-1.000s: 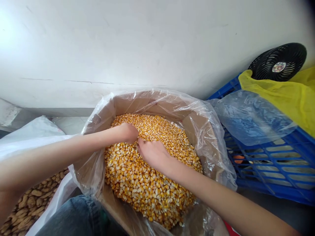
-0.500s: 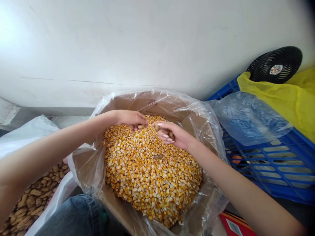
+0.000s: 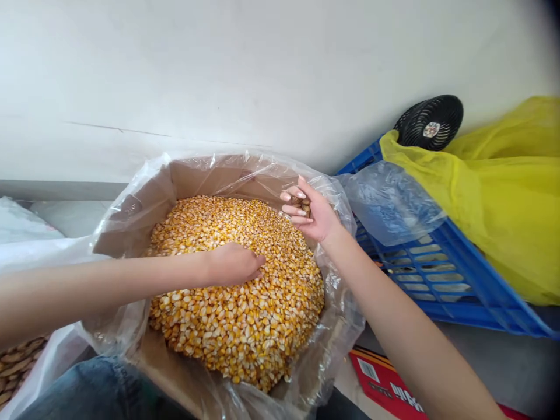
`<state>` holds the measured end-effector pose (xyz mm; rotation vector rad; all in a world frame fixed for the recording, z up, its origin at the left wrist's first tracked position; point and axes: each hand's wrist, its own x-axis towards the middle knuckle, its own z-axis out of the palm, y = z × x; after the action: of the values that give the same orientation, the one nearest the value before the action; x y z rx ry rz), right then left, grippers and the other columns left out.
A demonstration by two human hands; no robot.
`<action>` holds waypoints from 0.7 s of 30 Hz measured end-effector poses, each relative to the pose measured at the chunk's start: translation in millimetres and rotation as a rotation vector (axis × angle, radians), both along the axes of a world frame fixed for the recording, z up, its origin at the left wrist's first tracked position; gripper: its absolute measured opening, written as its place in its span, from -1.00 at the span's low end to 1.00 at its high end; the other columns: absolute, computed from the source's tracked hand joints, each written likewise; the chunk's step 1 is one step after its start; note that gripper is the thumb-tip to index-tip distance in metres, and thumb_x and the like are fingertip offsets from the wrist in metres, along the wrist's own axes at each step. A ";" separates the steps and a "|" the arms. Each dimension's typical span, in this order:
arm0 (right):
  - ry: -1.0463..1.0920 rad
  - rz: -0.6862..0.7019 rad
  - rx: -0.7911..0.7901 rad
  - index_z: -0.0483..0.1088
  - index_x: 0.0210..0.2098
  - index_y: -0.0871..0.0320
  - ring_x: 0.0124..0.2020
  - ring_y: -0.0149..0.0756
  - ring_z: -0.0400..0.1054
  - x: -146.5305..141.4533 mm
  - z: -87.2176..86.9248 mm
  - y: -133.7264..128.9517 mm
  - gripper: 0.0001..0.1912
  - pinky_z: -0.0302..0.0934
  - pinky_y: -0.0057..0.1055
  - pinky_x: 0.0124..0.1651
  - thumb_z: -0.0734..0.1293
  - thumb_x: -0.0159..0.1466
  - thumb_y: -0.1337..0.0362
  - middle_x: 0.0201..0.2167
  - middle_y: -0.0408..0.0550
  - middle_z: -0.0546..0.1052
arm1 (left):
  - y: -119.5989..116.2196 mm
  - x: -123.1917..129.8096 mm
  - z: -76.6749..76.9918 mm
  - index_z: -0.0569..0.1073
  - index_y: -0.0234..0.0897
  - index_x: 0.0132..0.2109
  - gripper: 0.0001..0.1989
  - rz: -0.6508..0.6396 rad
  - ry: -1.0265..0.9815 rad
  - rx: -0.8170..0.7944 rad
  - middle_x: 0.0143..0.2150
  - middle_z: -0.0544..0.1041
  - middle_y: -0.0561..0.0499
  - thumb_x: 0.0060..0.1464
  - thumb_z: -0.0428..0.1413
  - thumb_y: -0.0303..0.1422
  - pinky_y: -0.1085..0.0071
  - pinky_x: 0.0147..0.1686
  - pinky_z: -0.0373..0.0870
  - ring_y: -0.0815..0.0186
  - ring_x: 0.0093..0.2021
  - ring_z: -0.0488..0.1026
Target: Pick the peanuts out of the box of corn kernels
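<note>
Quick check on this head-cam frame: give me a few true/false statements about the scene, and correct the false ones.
1. The right hand is raised above the corn kernels, cupping small brown pieces. True.
2. The left hand grips the rim of the cardboard box. False: it is low over the kernels, well inside the box.
3. The kernels lie on bare cardboard. False: a clear plastic liner lines the box.
4. A black fan stands just past the yellow bag. True.
5. Peanuts in shell fill the blue plastic crate. False: they are at lower left, beyond the box.
</note>
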<state>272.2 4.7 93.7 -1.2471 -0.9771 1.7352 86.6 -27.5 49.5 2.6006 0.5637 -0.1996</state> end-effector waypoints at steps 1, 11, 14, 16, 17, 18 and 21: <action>0.012 -0.022 -0.003 -0.01 -0.59 0.16 -0.71 -0.63 -0.15 3.1 0.3 1.1 -0.62 -0.34 -0.68 -0.77 0.11 0.15 0.00 -0.53 -0.21 0.20 | -2.7 1.2 -0.8 0.33 -0.32 -0.25 -0.70 -0.033 0.003 0.032 -0.47 0.44 -0.14 0.09 -0.22 -0.27 0.34 -0.46 0.28 0.25 -0.50 0.38; 0.202 -0.147 -0.268 0.19 -0.43 0.20 -0.75 -0.66 -0.07 31.2 -10.4 -3.1 -0.87 -0.27 -0.77 -0.81 0.10 0.20 0.32 -0.64 -0.26 0.17 | 34.4 5.4 4.6 0.21 -0.26 -0.43 -0.78 0.351 -0.221 -1.288 -0.59 0.13 0.14 0.04 -0.14 -0.21 0.55 -0.68 0.07 0.50 -0.66 0.05; 0.184 -0.227 -0.243 0.20 -0.42 0.21 -0.72 -0.66 -0.01 37.3 -7.3 -2.2 -0.86 -0.22 -0.78 -0.80 0.08 0.20 0.33 -0.62 -0.23 0.20 | 43.1 6.9 4.4 0.23 -0.28 -0.42 -0.84 0.508 -0.312 -1.651 -0.54 0.17 0.12 0.03 -0.11 -0.30 0.59 -0.71 0.01 0.53 -0.65 0.04; 0.102 -0.220 -0.205 0.16 -0.52 0.21 -0.70 -0.65 0.03 39.4 -7.0 -1.5 -0.79 -0.18 -0.76 -0.78 0.08 0.20 0.26 -0.59 -0.20 0.23 | 46.4 10.3 3.1 0.26 -0.30 -0.40 -0.84 0.599 -0.373 -1.724 -0.48 0.24 0.08 0.03 -0.12 -0.32 0.59 -0.72 0.02 0.53 -0.64 0.07; 0.008 -0.182 -0.170 0.13 -0.56 0.21 -0.69 -0.64 0.03 40.1 -8.3 -0.9 -0.74 -0.17 -0.75 -0.77 0.08 0.20 0.21 -0.59 -0.18 0.24 | 47.7 12.6 2.2 0.26 -0.30 -0.41 -0.82 0.632 -0.408 -1.731 -0.46 0.26 0.07 0.04 -0.13 -0.31 0.59 -0.72 0.03 0.52 -0.63 0.09; -0.134 -0.120 -0.125 0.12 -0.59 0.20 -0.69 -0.63 0.04 40.6 -10.8 -0.3 -0.69 -0.15 -0.72 -0.76 0.09 0.19 0.16 -0.59 -0.17 0.25 | 48.8 14.9 1.2 0.26 -0.30 -0.42 -0.81 0.656 -0.439 -1.727 -0.46 0.26 0.07 0.04 -0.12 -0.28 0.59 -0.72 0.03 0.52 -0.63 0.10; -0.872 0.219 -0.031 0.26 -0.55 0.21 -0.61 -0.54 0.19 39.8 -27.3 2.7 -0.70 0.04 -0.64 -0.65 0.14 0.15 0.11 -0.55 -0.11 0.35 | 51.3 20.9 -2.2 0.23 -0.32 -0.50 -0.74 0.691 -0.477 -1.686 -0.53 0.22 0.10 -0.01 -0.04 -0.21 0.61 -0.77 -0.05 0.54 -0.66 0.08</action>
<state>312.1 7.4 66.4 -2.0424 -1.6186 1.3369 107.5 23.9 47.3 0.7106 0.6265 0.1504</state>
